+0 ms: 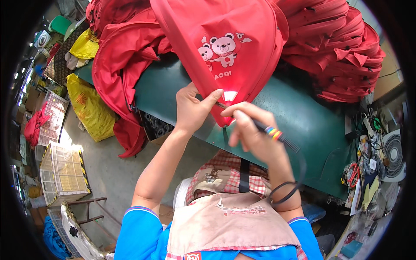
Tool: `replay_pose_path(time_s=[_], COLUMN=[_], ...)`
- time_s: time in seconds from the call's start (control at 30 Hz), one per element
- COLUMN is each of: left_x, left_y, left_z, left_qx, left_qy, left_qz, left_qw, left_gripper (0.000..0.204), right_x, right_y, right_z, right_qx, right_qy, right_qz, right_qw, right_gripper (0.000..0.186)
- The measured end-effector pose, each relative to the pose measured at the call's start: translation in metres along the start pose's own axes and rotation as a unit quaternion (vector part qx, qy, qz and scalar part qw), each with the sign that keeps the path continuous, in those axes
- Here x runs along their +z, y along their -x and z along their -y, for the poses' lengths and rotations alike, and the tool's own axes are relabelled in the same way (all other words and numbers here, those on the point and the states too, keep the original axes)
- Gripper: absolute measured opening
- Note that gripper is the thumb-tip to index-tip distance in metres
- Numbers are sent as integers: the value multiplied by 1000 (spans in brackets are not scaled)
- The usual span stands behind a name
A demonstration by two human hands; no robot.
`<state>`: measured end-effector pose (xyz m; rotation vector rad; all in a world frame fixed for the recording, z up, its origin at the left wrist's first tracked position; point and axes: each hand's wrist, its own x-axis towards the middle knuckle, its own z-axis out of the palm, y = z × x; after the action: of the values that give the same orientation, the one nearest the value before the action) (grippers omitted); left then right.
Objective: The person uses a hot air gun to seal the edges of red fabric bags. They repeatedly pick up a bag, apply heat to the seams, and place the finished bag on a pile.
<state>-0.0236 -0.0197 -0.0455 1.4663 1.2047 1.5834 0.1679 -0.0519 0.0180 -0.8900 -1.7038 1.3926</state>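
Note:
A red fabric piece (242, 39) with a white bear print and piped edges lies over the dark green table (299, 117), narrowing to a point toward me. My left hand (195, 106) is closed on its left edge near the tip, thumb on top. My right hand (255, 132) grips a black, corded pen-like tool (281, 139) with coloured bands, angled at the tip beside my left thumb. The tool's working end is small and partly hidden by my fingers; whether it touches the fabric I cannot tell.
Red fabric heaps (333, 52) lie on both sides. Left are yellow sacks (89, 108), wire crates (63, 173) and a metal frame. A box of small dark parts (154, 125) is under the table edge. At right stand a fan (392, 156), red scissors (353, 175) and tangled cables.

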Motion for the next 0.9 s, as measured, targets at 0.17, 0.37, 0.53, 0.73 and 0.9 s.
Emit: replay_pose_path(time_s=[0.17, 0.37, 0.53, 0.73, 0.9], left_x=[-16, 17, 25, 66, 179], left_y=[-6, 7, -32, -175, -353], left_z=[3, -20, -1, -74, -88], left_qx=[-43, 35, 140, 215, 357], left_qy=[50, 121, -142, -43, -276], left_qz=[19, -104, -166, -182, 39], left_qw=[998, 987, 966, 959, 892], left_gripper=[17, 46, 46, 38, 74], right_x=[-73, -79, 51, -44, -88], right_y=[-1, -130, -124, -74, -72], right_z=[-24, -108, -31, 22, 6], right_qx=[-193, -312, -354, -402, -443], right_qy=[-185, -31, -202, -235, -219], right_qz=[-84, -412, -141, -131, -195], right_qw=[960, 855, 902, 875, 847], right_gripper=[25, 42, 43, 28, 32])
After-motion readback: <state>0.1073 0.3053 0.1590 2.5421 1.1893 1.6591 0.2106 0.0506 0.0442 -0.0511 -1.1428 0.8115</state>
